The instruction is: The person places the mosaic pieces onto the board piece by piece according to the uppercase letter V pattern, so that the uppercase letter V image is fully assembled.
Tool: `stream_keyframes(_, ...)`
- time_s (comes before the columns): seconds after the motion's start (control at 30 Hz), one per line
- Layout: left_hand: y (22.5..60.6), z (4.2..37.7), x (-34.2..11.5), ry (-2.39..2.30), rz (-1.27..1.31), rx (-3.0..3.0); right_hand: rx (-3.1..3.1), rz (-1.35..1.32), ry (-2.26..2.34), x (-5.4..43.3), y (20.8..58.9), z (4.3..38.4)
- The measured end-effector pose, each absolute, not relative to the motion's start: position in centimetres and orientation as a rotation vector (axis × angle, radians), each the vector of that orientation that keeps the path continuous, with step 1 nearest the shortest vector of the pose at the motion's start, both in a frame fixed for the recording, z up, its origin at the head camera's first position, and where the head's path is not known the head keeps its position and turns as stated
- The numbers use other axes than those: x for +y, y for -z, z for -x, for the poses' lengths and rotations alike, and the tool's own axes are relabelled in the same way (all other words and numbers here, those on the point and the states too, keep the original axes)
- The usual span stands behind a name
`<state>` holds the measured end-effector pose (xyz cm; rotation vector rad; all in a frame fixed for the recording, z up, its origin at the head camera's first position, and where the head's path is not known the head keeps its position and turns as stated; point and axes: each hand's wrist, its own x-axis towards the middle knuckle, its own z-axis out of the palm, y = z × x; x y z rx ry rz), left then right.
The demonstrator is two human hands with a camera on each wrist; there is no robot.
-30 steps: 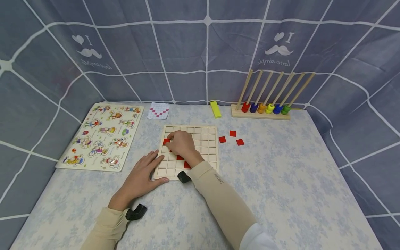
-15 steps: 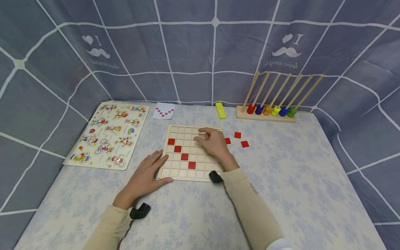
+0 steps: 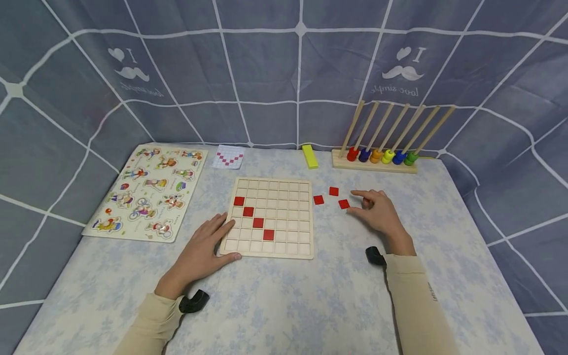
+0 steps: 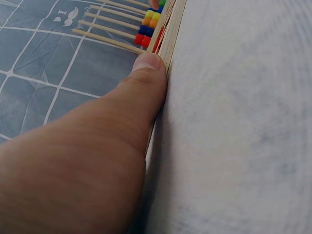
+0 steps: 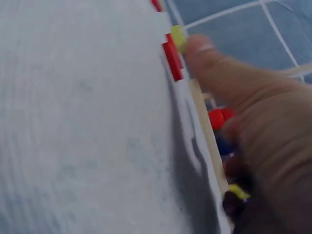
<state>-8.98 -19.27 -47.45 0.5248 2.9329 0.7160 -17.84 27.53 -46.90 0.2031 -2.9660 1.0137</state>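
A wooden grid board (image 3: 288,252) lies flat on the table, with several red square tiles in a slanting line down its left half; one is the lowest tile (image 3: 268,234). My left hand (image 3: 201,250) rests at the board's left edge, fingers straight, thumb on the front corner; its thumb (image 4: 141,80) touches the board's rim in the left wrist view. My right hand (image 3: 377,212) is to the right of three loose red tiles, thumb and forefinger apart and nothing between them. Its thumb tip lies right at the nearest loose tile (image 3: 343,204).
A pattern card (image 3: 228,157) and a yellow block (image 3: 309,156) lie behind the board. A bead stand (image 3: 374,166) with upright rods is at the back right. A picture puzzle board (image 3: 151,195) lies on the left. A tiled-print cloth (image 3: 266,74) hangs behind.
My right hand has left the board and moved right to the loose tiles, uncovering the tiles on the grid. My left hand stays at the board's edge.
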Motion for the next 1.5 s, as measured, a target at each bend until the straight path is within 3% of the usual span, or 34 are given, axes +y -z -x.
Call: stream_keyframes(1.5, 47.6, 8.9, -19.4, -0.706, -0.546, 2.963, -2.955, -0.232, -1.061, 27.0, 48.1, 17.7)
